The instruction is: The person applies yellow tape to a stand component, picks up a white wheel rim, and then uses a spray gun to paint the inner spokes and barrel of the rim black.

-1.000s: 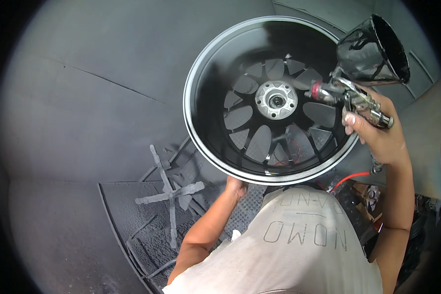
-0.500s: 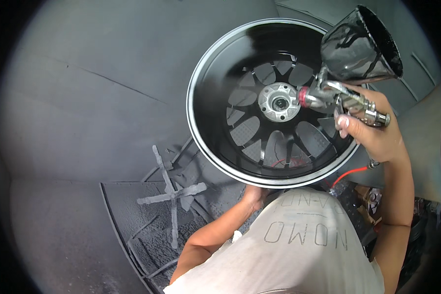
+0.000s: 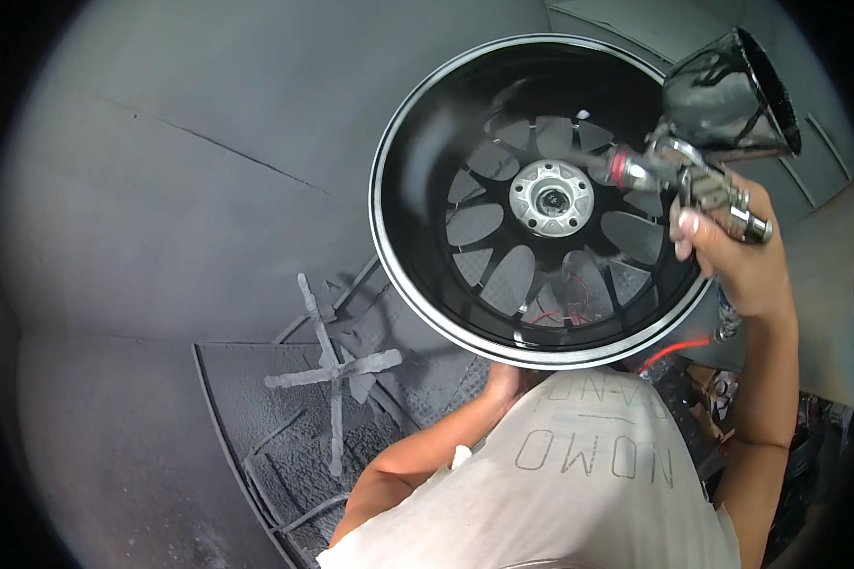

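Note:
My right hand (image 3: 731, 251) is closed around a metal spray gun (image 3: 683, 175) with a red ring near its nozzle. On top of the gun, a paint-streaked cup (image 3: 726, 95) tilts to the right. The nozzle points left over the open barrel of a wheel rim (image 3: 416, 294), and a faint mist shows ahead of it. The rim has a glossy black inside, a bare silver lip and a light metal hub (image 3: 552, 198). My left hand (image 3: 505, 381) is at the underside of the near lip; the rim hides its fingers.
A red hose (image 3: 674, 351) runs from below my right hand. Left of the rim, a grey-coated cross-shaped stand (image 3: 335, 372) rises above the rough, paint-crusted floor. Grey panels (image 3: 190, 209) enclose the left and back. Cluttered items (image 3: 716, 394) lie beside my right forearm.
My right hand and the spray gun have moved right, away from the hub. The rim sits slightly further right in view, and its spokes are at a different angle.

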A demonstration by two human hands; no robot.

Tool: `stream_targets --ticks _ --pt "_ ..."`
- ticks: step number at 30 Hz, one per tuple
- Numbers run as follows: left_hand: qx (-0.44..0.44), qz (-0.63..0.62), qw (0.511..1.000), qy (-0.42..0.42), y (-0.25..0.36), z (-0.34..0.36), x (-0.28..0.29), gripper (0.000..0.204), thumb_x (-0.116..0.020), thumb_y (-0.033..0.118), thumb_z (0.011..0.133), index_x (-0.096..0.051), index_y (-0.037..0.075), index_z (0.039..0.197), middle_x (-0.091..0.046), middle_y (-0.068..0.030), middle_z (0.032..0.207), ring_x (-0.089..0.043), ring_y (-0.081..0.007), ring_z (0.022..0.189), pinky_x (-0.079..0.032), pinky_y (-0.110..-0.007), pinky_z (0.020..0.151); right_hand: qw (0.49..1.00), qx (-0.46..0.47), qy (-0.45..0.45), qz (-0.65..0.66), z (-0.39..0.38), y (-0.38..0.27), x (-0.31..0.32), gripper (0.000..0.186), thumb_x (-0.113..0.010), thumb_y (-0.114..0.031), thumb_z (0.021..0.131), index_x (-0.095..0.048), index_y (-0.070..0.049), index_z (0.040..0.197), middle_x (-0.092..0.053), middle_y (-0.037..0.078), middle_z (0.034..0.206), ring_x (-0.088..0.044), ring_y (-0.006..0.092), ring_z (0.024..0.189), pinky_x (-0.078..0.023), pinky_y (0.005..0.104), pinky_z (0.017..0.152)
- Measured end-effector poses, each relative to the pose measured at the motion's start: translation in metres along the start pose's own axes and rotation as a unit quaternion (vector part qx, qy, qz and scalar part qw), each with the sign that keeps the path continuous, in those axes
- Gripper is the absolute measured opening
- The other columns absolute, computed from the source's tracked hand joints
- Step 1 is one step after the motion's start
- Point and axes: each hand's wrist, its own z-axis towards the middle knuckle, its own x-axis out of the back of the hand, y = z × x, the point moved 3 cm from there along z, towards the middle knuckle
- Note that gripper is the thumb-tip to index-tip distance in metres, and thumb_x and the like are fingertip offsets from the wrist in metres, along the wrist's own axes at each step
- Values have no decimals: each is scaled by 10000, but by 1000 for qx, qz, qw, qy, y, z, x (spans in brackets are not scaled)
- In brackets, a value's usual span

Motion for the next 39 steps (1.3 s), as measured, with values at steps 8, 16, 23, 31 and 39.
stream_targets --ticks 8,16,23,31,39 --pt "-16 15 1000 -22 -6 12 11 433 -574 341 1020 -563 22 1312 -618 -114 1311 -560 -277 1238 -468 -505 1057 998 6 -35 -42 -8 -5 -3 550 -713 -199 858 -595 69 1324 -648 24 778 -573 79 662 -484 233 625" --pt "11 23 999 23 15 5 10 388 -540 343 1034 -586 37 1268 -662 -102 1232 -608 -268 1170 -500 -486 998 997 -11 -76 -27 -12 -2 -7 538 -708 -225 863 -611 55 1313 -622 10 744 -572 78 637 -477 226 599" --pt "-93 58 992 55 74 66 70 366 -505 359 1035 -601 70 1237 -667 -108 1216 -662 -259 1066 -548 -433 945 991 -24 -125 -33 -27 7 -11 549 -732 -174 823 -613 60 1306 -668 31 836 -587 78 733 -489 254 706" --pt "-92 55 994 -37 147 90 69 377 -495 355 1048 -611 48 1232 -692 -110 1128 -687 -254 1013 -585 -407 881 997 -35 -22 -71 -21 5 -14 532 -682 -169 864 -593 46 1341 -617 3 790 -548 72 690 -470 240 664" --pt "-95 147 984 33 119 63 71 286 -527 242 1027 -626 23 1182 -679 -109 1107 -634 -220 1072 -515 -380 946 999 -6 31 -31 -32 -2 -10 634 -740 -155 851 -523 41 1413 -662 32 878 -577 85 746 -473 238 680"
